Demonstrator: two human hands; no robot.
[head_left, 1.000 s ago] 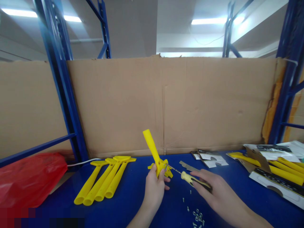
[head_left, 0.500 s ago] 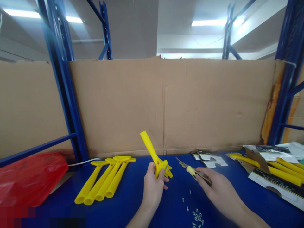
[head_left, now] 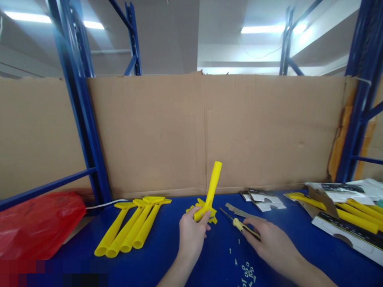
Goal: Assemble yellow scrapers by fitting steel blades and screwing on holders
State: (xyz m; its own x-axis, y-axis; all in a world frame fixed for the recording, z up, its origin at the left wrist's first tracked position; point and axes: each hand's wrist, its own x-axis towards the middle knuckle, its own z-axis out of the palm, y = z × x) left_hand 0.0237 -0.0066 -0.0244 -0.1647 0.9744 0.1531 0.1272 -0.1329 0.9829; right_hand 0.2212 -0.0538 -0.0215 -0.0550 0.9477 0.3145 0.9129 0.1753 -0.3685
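The left hand [head_left: 192,233] grips a yellow tubed piece [head_left: 213,185], its tube rising above the fingers and leaning right. The right hand [head_left: 271,241] is wrapped around a screwdriver [head_left: 238,224], the tip apart from that piece. Small fasteners [head_left: 250,270] lie between the forearms; four yellow handles [head_left: 131,231] lie left of the left hand.

The table [head_left: 166,239] is blue. Four yellow tubular parts [head_left: 133,229] lie side by side on its left. Loose screws [head_left: 235,262] and nuts [head_left: 246,273] are scattered at the front, a flat grey strip [head_left: 241,212] lies farther back, packaging pieces [head_left: 263,201] beyond it, and an opened carton [head_left: 357,244] at the far right
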